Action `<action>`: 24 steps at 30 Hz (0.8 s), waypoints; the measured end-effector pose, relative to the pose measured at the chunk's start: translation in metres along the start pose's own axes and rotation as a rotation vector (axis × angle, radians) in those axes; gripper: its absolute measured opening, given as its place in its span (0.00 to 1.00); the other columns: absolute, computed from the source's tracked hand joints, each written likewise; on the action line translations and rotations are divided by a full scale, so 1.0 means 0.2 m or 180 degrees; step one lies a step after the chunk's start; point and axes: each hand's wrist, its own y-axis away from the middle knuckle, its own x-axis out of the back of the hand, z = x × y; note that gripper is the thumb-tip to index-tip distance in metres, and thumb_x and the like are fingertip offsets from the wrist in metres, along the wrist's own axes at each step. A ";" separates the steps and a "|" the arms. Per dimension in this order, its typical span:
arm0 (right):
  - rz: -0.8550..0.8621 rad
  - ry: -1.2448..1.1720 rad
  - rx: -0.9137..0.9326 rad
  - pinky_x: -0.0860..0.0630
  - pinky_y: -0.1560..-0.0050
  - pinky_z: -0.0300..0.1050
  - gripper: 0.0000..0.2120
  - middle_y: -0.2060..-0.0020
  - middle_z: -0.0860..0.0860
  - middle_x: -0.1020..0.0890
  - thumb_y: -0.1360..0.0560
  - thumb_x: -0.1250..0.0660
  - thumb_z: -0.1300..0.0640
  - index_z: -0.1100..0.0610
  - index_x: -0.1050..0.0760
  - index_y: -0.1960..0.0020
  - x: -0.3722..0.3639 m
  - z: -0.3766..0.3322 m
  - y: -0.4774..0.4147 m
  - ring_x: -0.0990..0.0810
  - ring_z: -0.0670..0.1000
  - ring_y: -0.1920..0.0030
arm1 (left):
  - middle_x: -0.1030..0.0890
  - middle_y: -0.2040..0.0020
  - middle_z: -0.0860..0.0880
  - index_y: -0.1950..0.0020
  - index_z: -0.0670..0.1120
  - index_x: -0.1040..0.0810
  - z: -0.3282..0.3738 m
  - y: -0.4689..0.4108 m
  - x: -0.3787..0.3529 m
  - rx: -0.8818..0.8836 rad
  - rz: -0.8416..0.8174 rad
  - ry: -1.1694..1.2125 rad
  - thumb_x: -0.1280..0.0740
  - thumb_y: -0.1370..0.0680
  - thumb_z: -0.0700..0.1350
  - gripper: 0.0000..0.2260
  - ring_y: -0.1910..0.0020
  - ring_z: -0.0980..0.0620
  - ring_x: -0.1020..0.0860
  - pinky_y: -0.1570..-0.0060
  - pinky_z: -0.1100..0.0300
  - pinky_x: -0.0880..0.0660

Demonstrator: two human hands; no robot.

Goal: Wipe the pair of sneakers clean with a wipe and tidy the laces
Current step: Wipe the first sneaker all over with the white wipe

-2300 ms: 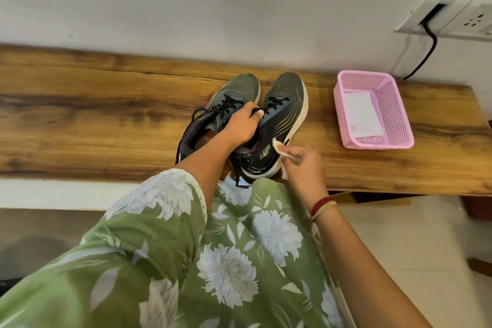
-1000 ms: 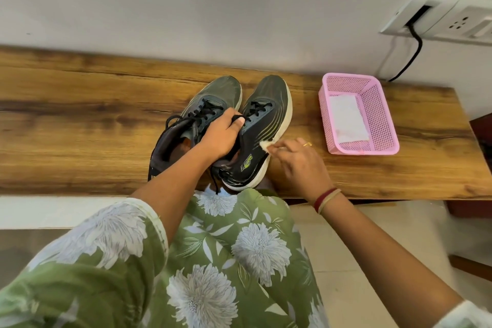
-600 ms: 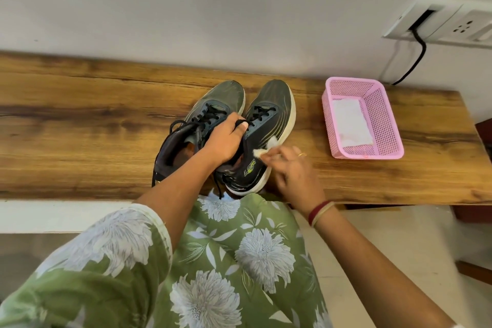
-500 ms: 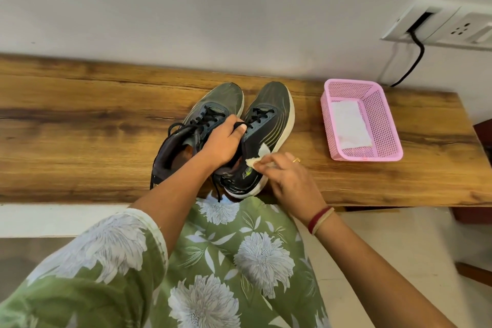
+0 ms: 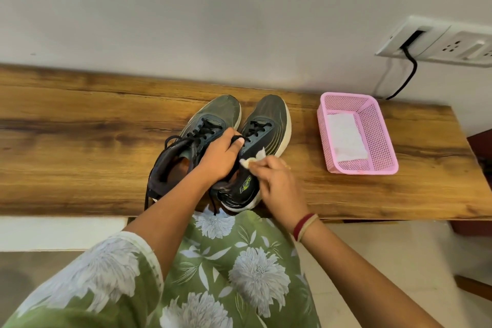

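Two dark grey-green sneakers with black laces and pale soles stand side by side on the wooden bench (image 5: pixel 80 141), toes toward the wall. My left hand (image 5: pixel 221 157) grips the tongue and collar of the right sneaker (image 5: pixel 269 125). My right hand (image 5: pixel 279 184) pinches a small crumpled white wipe (image 5: pixel 253 158) against that sneaker's outer side, just behind the laces. The left sneaker (image 5: pixel 213 117) stands untouched, and its laces hang loose over the bench's front edge.
A pink mesh basket (image 5: pixel 372 125) holding a flat white wipe (image 5: pixel 346 138) sits on the bench to the right. A wall socket plate (image 5: pixel 439 42) with a black cable is above it. My green floral clothing fills the foreground.
My right hand has carried the wipe from the heel side of the right sneaker forward and up onto its upper near the laces. My left hand has kept its grip.
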 end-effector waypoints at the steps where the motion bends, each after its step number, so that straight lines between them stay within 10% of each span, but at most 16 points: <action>1: -0.0057 0.0007 0.0127 0.29 0.50 0.43 0.13 0.54 0.52 0.22 0.26 0.36 0.66 0.57 0.21 0.43 0.00 0.00 0.01 0.27 0.52 0.52 | 0.24 0.55 0.47 0.48 0.45 0.30 0.00 0.00 0.00 0.0000 -0.0007 0.0003 0.42 0.18 0.46 0.05 0.53 0.47 0.26 0.53 0.55 0.32; 9: -0.0022 -0.0130 0.0224 0.29 0.52 0.40 0.15 0.53 0.49 0.20 0.26 0.36 0.66 0.54 0.20 0.44 0.03 0.06 0.03 0.27 0.50 0.53 | 0.24 0.56 0.47 0.50 0.48 0.32 0.00 0.01 0.00 -0.0058 -0.0023 -0.0029 0.43 0.18 0.46 0.03 0.54 0.47 0.26 0.52 0.53 0.31; 15: 0.0981 -0.2893 -0.2161 0.24 0.48 0.42 0.10 0.47 0.51 0.21 0.24 0.36 0.64 0.49 0.23 0.50 0.16 0.22 -0.17 0.22 0.48 0.48 | 0.26 0.59 0.51 0.49 0.48 0.32 0.02 0.01 0.01 -0.0098 -0.0037 -0.0042 0.43 0.18 0.46 0.03 0.55 0.49 0.27 0.55 0.55 0.33; 24: 0.0528 0.0170 -0.1011 0.27 0.50 0.42 0.15 0.45 0.52 0.24 0.23 0.40 0.62 0.55 0.25 0.37 0.03 0.12 -0.17 0.24 0.53 0.50 | 0.24 0.55 0.48 0.45 0.44 0.30 0.02 0.01 0.00 -0.0078 0.0003 -0.0093 0.43 0.18 0.46 0.07 0.54 0.49 0.27 0.55 0.56 0.33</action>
